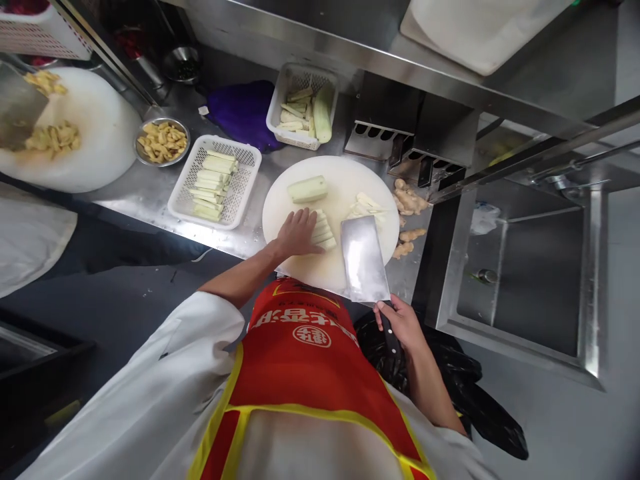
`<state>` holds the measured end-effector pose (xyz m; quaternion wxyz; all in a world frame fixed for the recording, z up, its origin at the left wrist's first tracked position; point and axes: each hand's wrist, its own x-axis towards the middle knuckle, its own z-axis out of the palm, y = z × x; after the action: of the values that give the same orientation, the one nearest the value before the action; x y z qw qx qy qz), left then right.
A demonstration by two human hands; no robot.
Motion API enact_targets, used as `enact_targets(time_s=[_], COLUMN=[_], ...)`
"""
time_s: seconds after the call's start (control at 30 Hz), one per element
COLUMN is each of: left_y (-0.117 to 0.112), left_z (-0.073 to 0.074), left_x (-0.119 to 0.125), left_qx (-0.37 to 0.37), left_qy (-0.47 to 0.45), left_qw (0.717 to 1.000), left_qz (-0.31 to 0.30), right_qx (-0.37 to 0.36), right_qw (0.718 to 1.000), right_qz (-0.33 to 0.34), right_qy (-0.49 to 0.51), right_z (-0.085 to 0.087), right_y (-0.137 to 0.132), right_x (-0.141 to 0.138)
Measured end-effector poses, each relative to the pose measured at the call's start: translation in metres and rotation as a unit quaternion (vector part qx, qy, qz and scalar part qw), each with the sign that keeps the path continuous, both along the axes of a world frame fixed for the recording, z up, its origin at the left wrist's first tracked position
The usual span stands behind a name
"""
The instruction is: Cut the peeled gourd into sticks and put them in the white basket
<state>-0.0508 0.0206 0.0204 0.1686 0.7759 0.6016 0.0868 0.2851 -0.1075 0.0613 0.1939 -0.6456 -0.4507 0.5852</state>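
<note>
Around the knife handle, the right grip is clamped; leftward, the left grip lies flat, unclenched, on pale strips atop the board. Slicing seems underway; the next move likely calls for steadying them.

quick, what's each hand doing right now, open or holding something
Left hand: open, palm down at the cut strips on the white board.
Right hand: closed, holding the cleaver by its handle.

Left hand flat, palm down
</note>
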Motion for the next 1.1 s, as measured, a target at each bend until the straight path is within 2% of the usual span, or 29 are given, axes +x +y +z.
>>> enact_targets(time_s=[0.13, 0.33, 0.5, 0.67, 0.77, 0.83, 0.9, 1.0, 1.1], left_y=[-0.004, -0.021, -0.026, -0.034, -0.041, -0.041, -0.034, 0.0, 0.055], left_z=[0.001, -0.004, -0.007, -0.004, 0.004, 0.01, 0.015, 0.023, 0.028], left_x=[0.014, 0.006, 0.004, -0.014, -0.049, -0.084, -0.129, -0.206, -0.28], left_qx=[0.0, 0.009, 0.027, 0.039, 0.041, 0.04, 0.032, -0.005, -0.077], left_qy=[0.036, 0.044, 0.039, 0.033, 0.037, 0.041, 0.051, 0.07, 0.069], left_qw=[0.999, 0.992, 0.989, 0.991, 0.993, 0.993, 0.993, 0.993, 0.988], left_qz=[-0.009, -0.114, -0.144, -0.122, -0.109, -0.103, -0.099, -0.1, -0.119], right_qx=[-0.039, -0.07, -0.09, -0.096, -0.087, -0.087, -0.089, -0.084, -0.075], right_qw=[0.998, 0.992, 0.988, 0.98, 0.976, 0.972, 0.969, 0.962, 0.952], right_qz=[-0.002, -0.011, 0.023, 0.078, 0.106, 0.116, 0.11, 0.083, 0.028], right_qy=[0.051, 0.108, 0.126, 0.155, 0.171, 0.183, 0.204, 0.247, 0.296], right_z=[-0.023, -0.048, -0.069, -0.065, -0.056, -0.051, -0.047, -0.043, -0.04], right_y=[-0.011, -0.024, -0.033, -0.033, -0.027, -0.02, -0.009, 0.013, 0.038], right_x=[0.019, 0.012, -0.032, -0.088, -0.119, -0.149, -0.191, -0.274, -0.362])
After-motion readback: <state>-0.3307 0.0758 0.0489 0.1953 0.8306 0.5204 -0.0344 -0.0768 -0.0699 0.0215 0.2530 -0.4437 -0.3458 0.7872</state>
